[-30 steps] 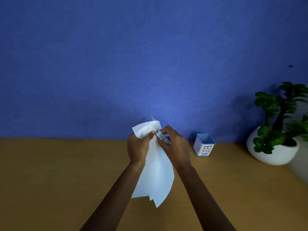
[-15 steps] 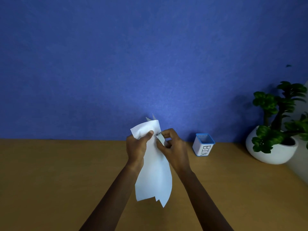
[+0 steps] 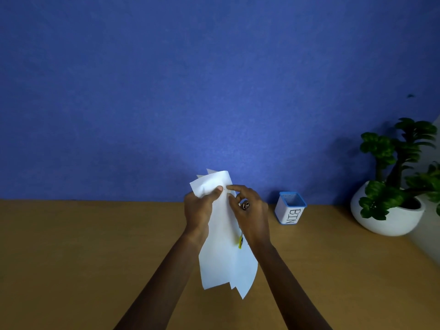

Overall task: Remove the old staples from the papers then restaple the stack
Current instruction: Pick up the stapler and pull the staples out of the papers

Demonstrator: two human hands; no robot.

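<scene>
Head view: curled fingers of my right hand (image 3: 252, 215) mostly hide a small metal tool (image 3: 245, 206); my left hand (image 3: 198, 210) pinches the white papers (image 3: 223, 258), fanned and creased.

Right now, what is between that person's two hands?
The stack of white papers: the left hand pinches its top, and the right hand, holding a small metal tool, touches it with a fingertip. The head view shows it.

Head-worn view, forward and down, seemingly close
</scene>
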